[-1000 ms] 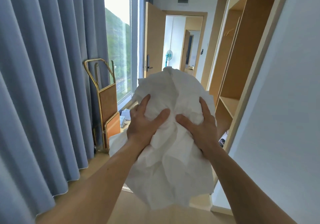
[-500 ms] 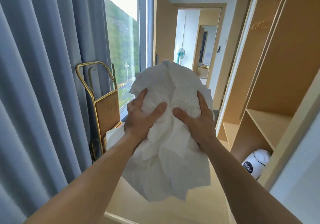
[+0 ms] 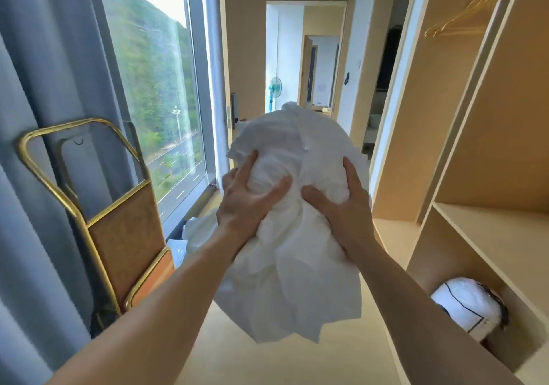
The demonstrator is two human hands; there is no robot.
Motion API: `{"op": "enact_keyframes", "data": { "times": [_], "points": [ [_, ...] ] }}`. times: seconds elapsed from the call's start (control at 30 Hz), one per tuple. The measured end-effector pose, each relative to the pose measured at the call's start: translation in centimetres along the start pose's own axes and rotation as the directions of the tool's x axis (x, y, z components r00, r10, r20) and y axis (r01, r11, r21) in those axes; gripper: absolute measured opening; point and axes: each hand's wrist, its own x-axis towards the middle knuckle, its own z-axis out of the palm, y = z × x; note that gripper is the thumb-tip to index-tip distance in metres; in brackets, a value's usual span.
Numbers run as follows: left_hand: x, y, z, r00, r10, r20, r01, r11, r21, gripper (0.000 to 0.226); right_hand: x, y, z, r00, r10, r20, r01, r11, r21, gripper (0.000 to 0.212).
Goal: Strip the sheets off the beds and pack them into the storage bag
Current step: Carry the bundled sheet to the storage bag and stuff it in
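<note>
You hold the bundled white sheets point(image 3: 292, 236) out in front of your chest, above the floor, both arms extended. Your left hand point(image 3: 248, 203) is clamped on the bundle's left side, thumb pressed into the cloth; your right hand point(image 3: 341, 203) is clamped on its right side, fingers wrapped over the top. Thumbs nearly meet at the middle.

Change from the frame half a second back: grip is unchanged, but the view has moved forward and turned right. The open wardrobe point(image 3: 463, 147) now fills more of the right side, its hangers point(image 3: 457, 22) in sight. The white storage bag point(image 3: 466, 307) in the wardrobe's lowest compartment shows more fully, to the lower right of the bundle and apart from it. The gold-framed luggage rack point(image 3: 118, 221) stands left against the grey curtain point(image 3: 44, 87). More white cloth point(image 3: 199, 233) lies by the window point(image 3: 154, 93).
</note>
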Motion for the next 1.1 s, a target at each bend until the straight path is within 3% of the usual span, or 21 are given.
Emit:
{"op": "enact_keyframes", "data": {
  "times": [0.27,0.8,1.1],
  "points": [
    [14.1,-4.0,10.1,0.994,0.074,0.084,-0.067,0.994,-0.082,0.091,14.1,6.5,0.7,0.992,0.047,-0.119,-0.052,0.998,-0.039,0.114],
    [43.2,-9.6,25.8,0.994,0.111,-0.014,-0.112,0.989,-0.1,0.089,47.1,17.2,5.7,0.998,-0.015,-0.058,0.015,1.0,0.009,0.116],
    [61.6,-15.7,36.7,0.991,0.124,0.053,-0.116,0.984,-0.135,0.09,66.2,25.6,9.3,0.991,0.005,-0.133,-0.005,1.0,-0.001,0.117]
  ]
}}
